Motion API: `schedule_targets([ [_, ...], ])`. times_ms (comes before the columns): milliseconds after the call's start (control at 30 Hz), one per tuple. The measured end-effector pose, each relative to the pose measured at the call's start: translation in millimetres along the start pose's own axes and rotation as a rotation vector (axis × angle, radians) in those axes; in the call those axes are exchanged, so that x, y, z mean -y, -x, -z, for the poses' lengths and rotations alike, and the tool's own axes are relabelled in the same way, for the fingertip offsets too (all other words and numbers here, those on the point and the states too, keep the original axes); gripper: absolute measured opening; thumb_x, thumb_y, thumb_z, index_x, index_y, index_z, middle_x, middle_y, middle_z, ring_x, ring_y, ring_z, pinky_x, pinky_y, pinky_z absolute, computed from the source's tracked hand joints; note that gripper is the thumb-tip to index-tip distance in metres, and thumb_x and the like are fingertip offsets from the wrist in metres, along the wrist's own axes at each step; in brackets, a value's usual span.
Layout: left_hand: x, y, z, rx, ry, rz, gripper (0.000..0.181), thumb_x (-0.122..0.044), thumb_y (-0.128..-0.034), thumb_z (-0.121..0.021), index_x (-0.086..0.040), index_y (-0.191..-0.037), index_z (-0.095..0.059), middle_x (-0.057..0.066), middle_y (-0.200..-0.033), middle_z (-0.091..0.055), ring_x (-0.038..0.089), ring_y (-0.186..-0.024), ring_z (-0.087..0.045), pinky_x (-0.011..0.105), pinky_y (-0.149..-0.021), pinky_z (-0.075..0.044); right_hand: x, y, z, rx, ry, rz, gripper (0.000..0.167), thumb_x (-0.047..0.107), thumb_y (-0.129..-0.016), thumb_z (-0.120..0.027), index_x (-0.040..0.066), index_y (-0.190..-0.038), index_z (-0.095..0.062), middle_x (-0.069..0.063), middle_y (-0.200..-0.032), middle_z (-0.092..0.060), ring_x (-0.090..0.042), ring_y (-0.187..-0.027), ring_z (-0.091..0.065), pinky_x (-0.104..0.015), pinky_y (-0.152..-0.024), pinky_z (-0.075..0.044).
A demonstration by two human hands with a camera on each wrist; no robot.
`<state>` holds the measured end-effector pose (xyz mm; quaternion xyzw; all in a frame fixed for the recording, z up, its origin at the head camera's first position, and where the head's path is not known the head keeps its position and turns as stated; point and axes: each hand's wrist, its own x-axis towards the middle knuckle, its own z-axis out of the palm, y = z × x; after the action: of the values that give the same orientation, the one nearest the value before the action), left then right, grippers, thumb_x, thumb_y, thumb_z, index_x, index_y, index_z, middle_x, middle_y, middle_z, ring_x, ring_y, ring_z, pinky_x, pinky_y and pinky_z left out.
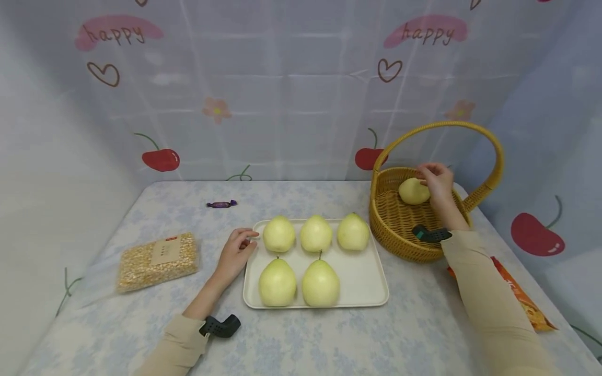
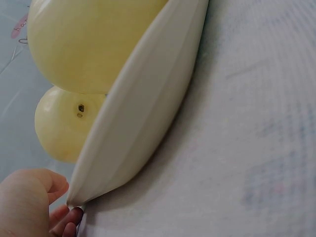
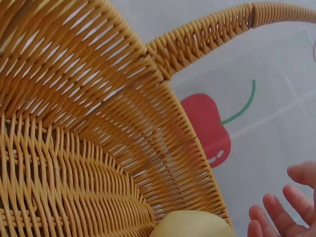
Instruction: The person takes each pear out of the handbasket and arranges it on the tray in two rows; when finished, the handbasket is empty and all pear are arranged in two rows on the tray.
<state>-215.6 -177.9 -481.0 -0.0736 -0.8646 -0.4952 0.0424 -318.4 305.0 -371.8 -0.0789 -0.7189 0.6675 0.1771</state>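
Observation:
My left hand (image 1: 237,251) holds the left rim of a white tray (image 1: 362,282), fingers and thumb about its edge in the left wrist view. Several pale yellow-green pears (image 1: 278,283) stand on the tray in two rows. Over the right part of a wicker basket (image 1: 400,243) is my right hand (image 1: 438,184), fingers loosely spread and nothing held. One pear (image 1: 414,191) lies inside, near the back; the right wrist view shows its top (image 3: 192,224) apart from the fingers (image 3: 279,212).
A bag of corn kernels (image 1: 157,262) lies at the left, with a purple-wrapped candy (image 1: 221,204) behind it. An orange snack bag (image 1: 527,300) is partly hidden under the right forearm. The basket's tall handle (image 1: 439,124) arches above it; a printed curtain (image 1: 282,104) hangs behind.

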Motion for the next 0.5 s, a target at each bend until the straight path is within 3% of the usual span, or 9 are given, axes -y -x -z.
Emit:
schedule_targets([
  [167, -0.5, 1.6, 1.2, -0.001, -0.004, -0.007, 0.027, -0.016, -0.0962, -0.056, -0.008, -0.121, -0.063, 0.01, -0.135, -0.048, 0.019, -0.097, -0.051, 0.032, -0.086, -0.041, -3.1, 0.5, -1.4, -0.033, -0.007, 0.004, 0.003, 0.015, -0.091, -0.062, 0.012, -0.089, -0.062, 0.016, -0.076, -0.06, 0.0, -0.07, -0.058, -0.017, -0.067, -0.046],
  [300, -0.8, 1.0, 1.2, 0.005, -0.007, -0.002, 0.027, -0.016, -0.0964, -0.055, -0.008, -0.121, -0.063, 0.01, -0.135, -0.048, 0.02, -0.097, -0.051, 0.033, -0.086, -0.041, -4.7, -0.2, -2.0, -0.085, 0.047, 0.027, 0.008, 0.014, -0.09, -0.063, 0.017, -0.083, -0.063, 0.018, -0.074, -0.059, -0.002, -0.075, -0.056, -0.018, -0.069, -0.044],
  [433, -0.4, 0.3, 1.5, 0.007, -0.009, 0.011, 0.027, -0.017, -0.0966, -0.055, -0.009, -0.121, -0.062, 0.009, -0.135, -0.047, 0.018, -0.098, -0.05, 0.033, -0.087, -0.042, -6.7, -0.6, -1.9, -0.118, 0.149, 0.056, 0.003, 0.015, -0.09, -0.063, 0.012, -0.089, -0.063, 0.02, -0.077, -0.054, 0.001, -0.077, -0.051, -0.018, -0.074, -0.04],
  [500, -0.1, 0.0, 1.6, 0.007, -0.012, 0.011, 0.027, -0.017, -0.0967, -0.055, -0.009, -0.121, -0.062, 0.009, -0.135, -0.047, 0.018, -0.098, -0.05, 0.033, -0.087, -0.042, -7.6, -0.9, -1.4, -0.121, 0.18, 0.061, 0.01, 0.015, -0.09, -0.063, 0.007, -0.096, -0.063, 0.02, -0.078, -0.053, 0.003, -0.078, -0.049, -0.017, -0.076, -0.039],
])
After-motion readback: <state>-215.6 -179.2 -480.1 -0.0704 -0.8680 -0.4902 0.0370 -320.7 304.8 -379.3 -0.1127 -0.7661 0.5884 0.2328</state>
